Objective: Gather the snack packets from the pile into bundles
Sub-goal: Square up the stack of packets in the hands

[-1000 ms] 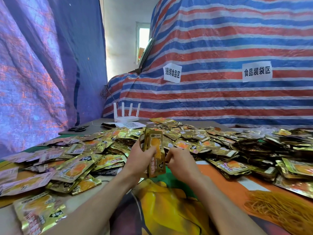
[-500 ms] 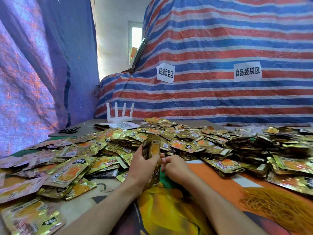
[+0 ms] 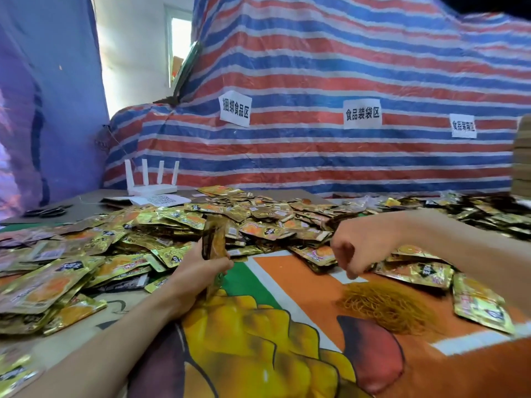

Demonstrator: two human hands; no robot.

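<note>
A wide pile of gold snack packets (image 3: 258, 216) covers the table from left to right. My left hand (image 3: 198, 274) grips an upright stack of packets (image 3: 214, 239) at the pile's near edge. My right hand (image 3: 353, 248) hovers to the right with its fingers curled downward, just above a heap of yellow rubber bands (image 3: 388, 305). Nothing shows clearly in the right hand's fingers.
The table wears a printed cloth (image 3: 287, 340) in orange, green and yellow. A white router (image 3: 150, 179) and a paper sheet (image 3: 155, 200) sit at the back left. Black scissors (image 3: 47, 211) lie far left. A striped tarp (image 3: 316, 67) with paper signs rises behind.
My right hand has let go of the stack and moved right, over the rubber bands. My left hand keeps holding the stack, now lower and edge-on. The camera turned right.
</note>
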